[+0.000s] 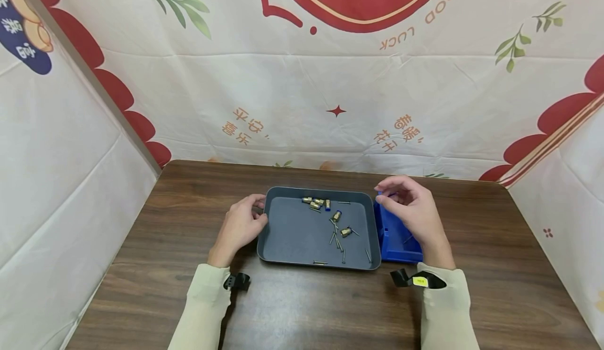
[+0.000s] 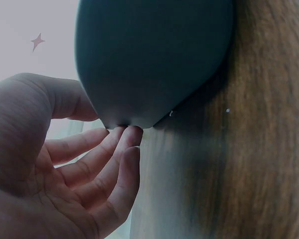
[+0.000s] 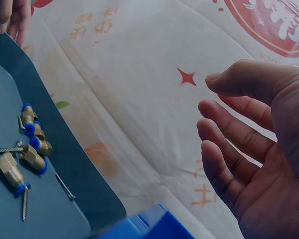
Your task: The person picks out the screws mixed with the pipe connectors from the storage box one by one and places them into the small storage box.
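Note:
A dark grey tray [image 1: 292, 234] lies on the table, and my left hand [image 1: 239, 224] holds its left end. In the left wrist view the thumb reaches over the tray's rim and the fingertips touch the end wall. Several brass fittings [image 1: 346, 232] with blue rings lie in the tray's right half, with thin screws [image 1: 343, 255] scattered among them. Over the blue bin [image 1: 401, 254] hovers my right hand [image 1: 410, 208], fingers loosely bent and nothing visible between thumb and fingers in the right wrist view. A screw [image 1: 408, 239] lies in the bin, which the hand partly hides.
The brown wood-grain table [image 1: 321, 308] carries the tray and the bin side by side, the bin against the tray's right end. A printed white cloth [image 1: 292, 88] hangs behind the table's back edge, with more white cloth at both sides.

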{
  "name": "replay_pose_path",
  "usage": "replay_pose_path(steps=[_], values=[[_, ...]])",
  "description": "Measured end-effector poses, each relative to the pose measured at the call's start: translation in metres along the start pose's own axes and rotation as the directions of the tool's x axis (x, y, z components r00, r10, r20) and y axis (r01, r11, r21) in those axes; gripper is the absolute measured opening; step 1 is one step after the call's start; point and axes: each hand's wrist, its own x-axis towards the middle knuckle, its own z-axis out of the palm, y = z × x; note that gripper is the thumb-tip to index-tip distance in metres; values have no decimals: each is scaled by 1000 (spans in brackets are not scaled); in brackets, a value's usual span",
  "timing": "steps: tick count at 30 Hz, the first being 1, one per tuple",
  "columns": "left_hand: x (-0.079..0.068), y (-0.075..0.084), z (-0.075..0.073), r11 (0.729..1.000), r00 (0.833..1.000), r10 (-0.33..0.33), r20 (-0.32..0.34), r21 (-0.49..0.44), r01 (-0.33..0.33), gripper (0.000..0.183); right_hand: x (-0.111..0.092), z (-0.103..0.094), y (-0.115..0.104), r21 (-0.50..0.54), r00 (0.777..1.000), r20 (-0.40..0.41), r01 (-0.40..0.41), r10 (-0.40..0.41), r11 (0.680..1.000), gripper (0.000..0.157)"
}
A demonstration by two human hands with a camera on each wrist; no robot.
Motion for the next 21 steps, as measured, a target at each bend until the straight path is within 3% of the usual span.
replay_pose_path(steps=[21], values=[[1, 0, 0, 1000, 1000, 3, -1, 8, -3, 47, 8, 48, 7, -18, 983, 181, 4, 0, 1000, 21]])
